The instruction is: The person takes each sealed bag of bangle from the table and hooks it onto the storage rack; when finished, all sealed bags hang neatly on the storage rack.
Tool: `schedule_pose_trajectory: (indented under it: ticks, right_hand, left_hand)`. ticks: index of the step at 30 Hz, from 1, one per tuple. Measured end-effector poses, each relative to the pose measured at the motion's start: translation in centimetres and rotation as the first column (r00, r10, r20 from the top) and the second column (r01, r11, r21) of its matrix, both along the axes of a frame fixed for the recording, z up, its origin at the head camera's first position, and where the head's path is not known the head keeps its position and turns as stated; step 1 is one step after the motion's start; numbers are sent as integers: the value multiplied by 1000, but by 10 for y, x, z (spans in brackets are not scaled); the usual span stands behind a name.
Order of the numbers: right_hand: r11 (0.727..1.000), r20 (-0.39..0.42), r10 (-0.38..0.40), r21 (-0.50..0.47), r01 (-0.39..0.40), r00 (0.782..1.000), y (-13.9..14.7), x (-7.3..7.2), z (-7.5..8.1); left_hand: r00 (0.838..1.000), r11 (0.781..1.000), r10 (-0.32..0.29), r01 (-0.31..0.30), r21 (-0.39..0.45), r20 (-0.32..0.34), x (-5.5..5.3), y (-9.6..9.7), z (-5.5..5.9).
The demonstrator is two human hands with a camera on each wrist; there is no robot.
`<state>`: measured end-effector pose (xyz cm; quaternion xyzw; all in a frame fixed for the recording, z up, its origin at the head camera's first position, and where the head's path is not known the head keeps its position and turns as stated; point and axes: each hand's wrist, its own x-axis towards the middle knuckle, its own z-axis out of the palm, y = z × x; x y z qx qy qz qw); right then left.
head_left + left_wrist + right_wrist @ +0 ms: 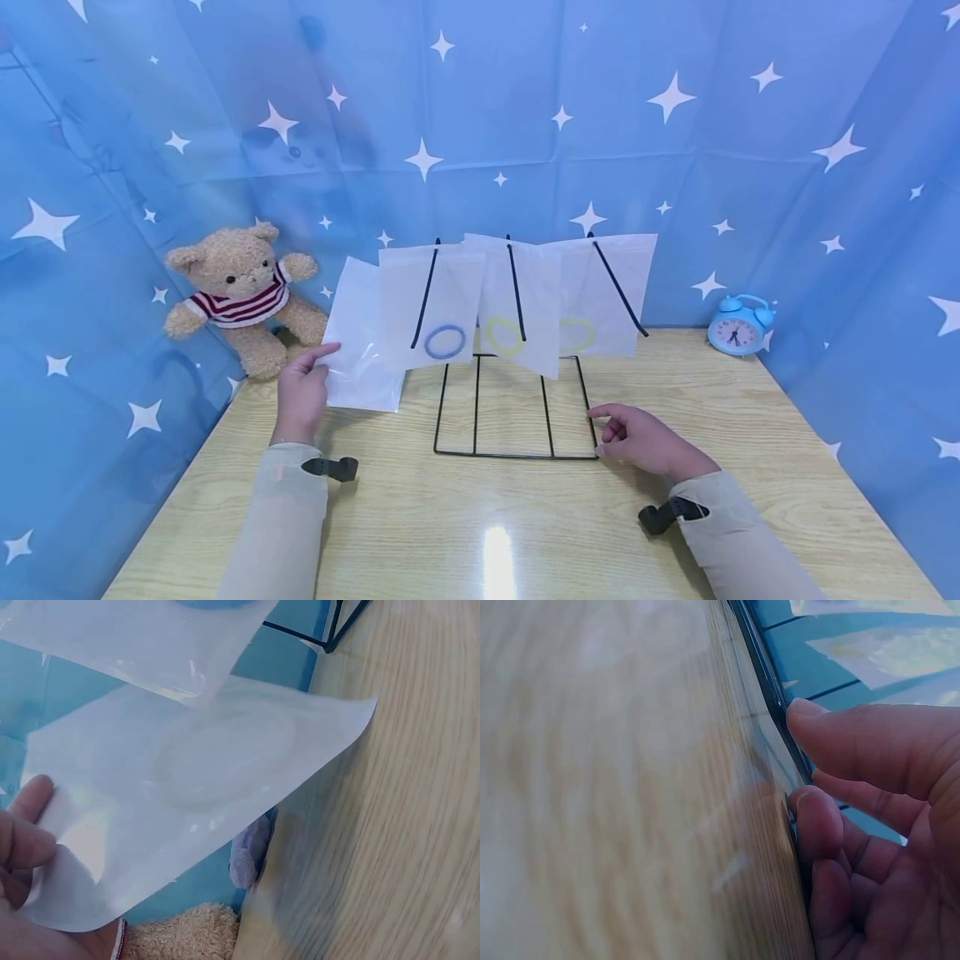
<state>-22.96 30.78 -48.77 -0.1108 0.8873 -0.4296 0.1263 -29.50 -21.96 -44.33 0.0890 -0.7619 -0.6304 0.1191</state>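
Note:
My left hand pinches the left edge of a white translucent plastic bag between thumb and fingers. A faint pale ring shows inside that bag in the left wrist view. Its right side passes behind a hanging bag with a blue ring. Two more bags, with yellow-green rings, hang alongside on the prongs of a black wire rack. At the rack's near right corner, my right hand holds the base wire with thumb and index finger, other fingers curled.
A teddy bear in a striped top sits at the back left, close to the left hand. A blue alarm clock stands at the back right. Behind the wooden table hangs a blue star-patterned curtain.

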Motion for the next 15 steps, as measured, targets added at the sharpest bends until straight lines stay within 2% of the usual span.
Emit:
schedule_pose_trajectory:
  ticks: [8,15]
  right_hand:
    - [1000,1,4,0,-4,1000,-1,0,1]
    - [1000,-4,3,5,-3,1000,-1,0,1]
  left_hand:
    - [984,981,148,-133,140,-98,-1,-2,0]
    - [957,940,253,-208,271,-142,-4,-6,0]
